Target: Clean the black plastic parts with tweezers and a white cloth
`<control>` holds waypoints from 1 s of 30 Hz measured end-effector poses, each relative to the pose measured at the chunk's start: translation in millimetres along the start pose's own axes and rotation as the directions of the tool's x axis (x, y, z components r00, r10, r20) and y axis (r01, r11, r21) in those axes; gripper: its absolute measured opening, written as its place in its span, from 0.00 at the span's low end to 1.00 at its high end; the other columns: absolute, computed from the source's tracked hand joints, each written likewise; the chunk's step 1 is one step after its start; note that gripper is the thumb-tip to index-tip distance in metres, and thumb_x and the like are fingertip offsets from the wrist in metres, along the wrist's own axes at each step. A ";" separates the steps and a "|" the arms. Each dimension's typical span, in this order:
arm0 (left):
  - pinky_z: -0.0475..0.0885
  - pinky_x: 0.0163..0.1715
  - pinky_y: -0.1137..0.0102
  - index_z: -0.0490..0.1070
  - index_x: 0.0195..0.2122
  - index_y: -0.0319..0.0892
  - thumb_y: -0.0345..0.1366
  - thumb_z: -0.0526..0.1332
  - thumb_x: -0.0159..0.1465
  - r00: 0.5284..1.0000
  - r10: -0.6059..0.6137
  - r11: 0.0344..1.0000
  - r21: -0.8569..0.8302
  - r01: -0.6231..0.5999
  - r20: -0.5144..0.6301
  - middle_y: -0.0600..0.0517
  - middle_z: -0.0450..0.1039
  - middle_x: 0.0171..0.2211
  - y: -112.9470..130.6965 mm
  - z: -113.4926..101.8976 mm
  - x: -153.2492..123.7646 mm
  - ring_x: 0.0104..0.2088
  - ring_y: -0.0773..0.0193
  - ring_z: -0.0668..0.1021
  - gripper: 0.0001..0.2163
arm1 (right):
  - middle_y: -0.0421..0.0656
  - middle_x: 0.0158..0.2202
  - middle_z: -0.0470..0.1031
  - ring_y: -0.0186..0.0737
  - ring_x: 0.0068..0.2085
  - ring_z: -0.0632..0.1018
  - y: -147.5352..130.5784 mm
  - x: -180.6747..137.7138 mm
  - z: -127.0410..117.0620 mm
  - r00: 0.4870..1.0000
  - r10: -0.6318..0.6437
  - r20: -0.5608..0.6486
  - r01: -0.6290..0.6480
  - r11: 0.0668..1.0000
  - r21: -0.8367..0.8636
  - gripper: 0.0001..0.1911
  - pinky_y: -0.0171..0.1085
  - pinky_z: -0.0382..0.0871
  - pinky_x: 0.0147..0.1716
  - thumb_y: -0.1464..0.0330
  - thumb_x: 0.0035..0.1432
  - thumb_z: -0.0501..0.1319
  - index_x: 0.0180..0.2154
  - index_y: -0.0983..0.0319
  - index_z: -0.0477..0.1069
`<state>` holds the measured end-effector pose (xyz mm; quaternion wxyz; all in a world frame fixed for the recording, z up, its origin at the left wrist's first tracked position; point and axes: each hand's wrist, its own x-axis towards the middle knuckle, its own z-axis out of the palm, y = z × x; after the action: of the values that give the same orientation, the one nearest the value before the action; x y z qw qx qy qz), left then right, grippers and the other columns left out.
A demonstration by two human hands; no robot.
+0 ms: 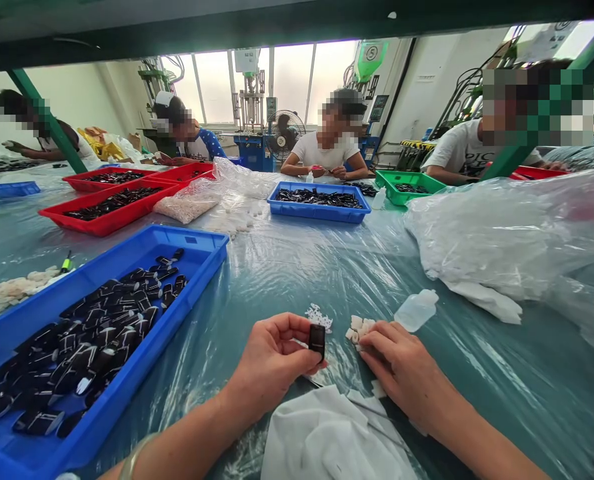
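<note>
My left hand (281,350) holds a small black rectangular plastic part (317,342) upright between thumb and fingers, just above the table. Beside it, my right hand (401,363) reaches into a small pile of cream-white blocky pieces (359,328). Its thumb and forefinger are slightly apart at the pile's edge, and no piece shows between them. Behind the black part lies a little heap of tiny white pieces (319,318). A crumpled white cloth (331,433) is spread in front of me, with a thin metal tool partly visible on it.
A large blue tray (197,243) of black parts stands at my left. A translucent bottle (417,310) lies beyond my right hand. Plastic bags (507,233) are heaped at right. Across the table, several people sit by red, blue and green trays. A green frame bar (297,30) crosses overhead.
</note>
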<state>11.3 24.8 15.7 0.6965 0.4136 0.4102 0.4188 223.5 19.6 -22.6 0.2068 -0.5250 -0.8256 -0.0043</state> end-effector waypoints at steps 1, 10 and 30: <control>0.72 0.30 0.71 0.70 0.30 0.36 0.28 0.66 0.45 1.000 -0.005 1.000 0.002 0.005 -0.003 0.53 0.73 0.23 0.2 0.1 -0.1 0.25 0.66 0.77 0.10 | 0.44 0.29 0.69 0.42 0.32 0.70 -0.4 0.2 0.3 1.000 -0.002 -0.004 0.002 1.000 -0.006 0.10 0.40 0.65 0.29 0.73 0.59 0.49 0.27 0.60 0.64; 0.71 0.28 0.72 0.70 0.30 0.37 0.29 0.68 0.45 0.999 -0.031 0.999 -0.016 0.031 0.021 0.53 0.73 0.23 -0.3 0.1 0.2 0.25 0.67 0.77 0.11 | 0.44 0.26 0.69 0.41 0.29 0.71 -4.1 2.2 -2.3 0.998 -0.058 -0.030 0.057 0.998 -0.013 0.12 0.39 0.66 0.29 0.72 0.60 0.48 0.24 0.60 0.61; 0.67 0.28 0.75 0.75 0.24 0.36 0.25 0.65 0.46 0.994 0.036 0.994 0.103 -0.047 0.106 0.51 0.73 0.24 -2.1 2.7 -4.4 0.26 0.69 0.72 0.03 | 0.44 0.34 0.68 0.36 0.33 0.73 -27.3 1.4 -17.0 0.993 0.027 -0.116 0.016 0.937 0.350 0.09 0.34 0.70 0.30 0.71 0.62 0.50 0.40 0.59 0.67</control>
<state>12.9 19.4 15.5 0.6853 0.4794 0.3861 0.3891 205.0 4.7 -0.9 0.3459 -0.4809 -0.7978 0.1121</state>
